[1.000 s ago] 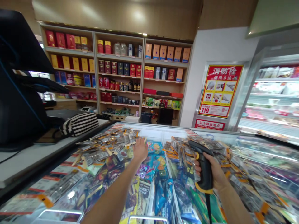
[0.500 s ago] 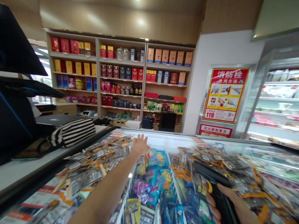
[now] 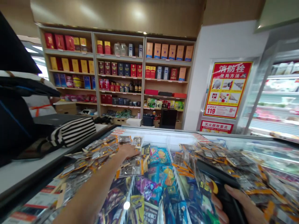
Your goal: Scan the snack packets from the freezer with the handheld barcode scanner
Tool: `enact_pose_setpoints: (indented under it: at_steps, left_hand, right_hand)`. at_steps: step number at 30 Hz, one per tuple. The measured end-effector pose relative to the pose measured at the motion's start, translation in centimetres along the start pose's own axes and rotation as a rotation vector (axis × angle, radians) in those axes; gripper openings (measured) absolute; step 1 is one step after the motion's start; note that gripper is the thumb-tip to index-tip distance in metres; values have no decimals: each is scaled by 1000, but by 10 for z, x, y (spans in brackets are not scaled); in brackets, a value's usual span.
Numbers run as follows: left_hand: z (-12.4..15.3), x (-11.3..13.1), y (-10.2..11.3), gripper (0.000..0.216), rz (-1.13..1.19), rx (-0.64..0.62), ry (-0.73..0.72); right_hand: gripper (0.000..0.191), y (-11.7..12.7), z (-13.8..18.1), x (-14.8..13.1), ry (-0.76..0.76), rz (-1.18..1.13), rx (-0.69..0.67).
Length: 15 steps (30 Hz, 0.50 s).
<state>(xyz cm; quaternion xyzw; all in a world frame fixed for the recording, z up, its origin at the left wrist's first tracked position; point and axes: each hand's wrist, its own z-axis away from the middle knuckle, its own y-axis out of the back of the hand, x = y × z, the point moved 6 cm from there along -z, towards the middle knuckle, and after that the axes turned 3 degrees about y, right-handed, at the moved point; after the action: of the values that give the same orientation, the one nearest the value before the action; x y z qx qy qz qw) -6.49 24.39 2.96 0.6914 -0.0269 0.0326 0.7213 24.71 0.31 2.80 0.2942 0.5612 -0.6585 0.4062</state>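
Flanked by striped pouch [image 3: 74, 132] on left counter [image 3: 18, 169]. Resting left hand [image 3: 128, 151] on heaped packets [image 3: 99, 153], unable to tell finger closure. Clamping scanner [image 3: 220, 180] in right hand's [image 3: 241, 202] wrapped fingers, partly hiding right heap [image 3: 224, 157]. Freezer glass [image 3: 155, 137] beneath; box-filled shelves [image 3: 119, 57], red poster [image 3: 227, 90] behind.

shop | glass-topped freezer [image 3: 155, 137] of packets [image 3: 146, 186] beneath left hand [image 3: 128, 150] and right hand [image 3: 244, 199] | shelves [image 3: 119, 57] of boxed goods [image 3: 164, 51] beyond both | lit display case [image 3: 280, 125] farther right
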Motion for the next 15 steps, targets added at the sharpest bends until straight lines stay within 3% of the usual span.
enact_pose_setpoints:
  at_steps: [3,6,11,15]
  left_hand:
    - [31,-2,4,47,-10,-30,-32]
    - [41,5,11,37,13,8,-51]
    - [21,26,9,33,102,94,30]
    - [10,27,5,29,217,97,131]
  right_hand:
    - [23,-3,3,4,-65,2,28]
    - [22,-3,4,4,-65,4,67]
    - [25,-1,2,4,-37,8,99]
    - [26,0,0,4,-6,42,74]
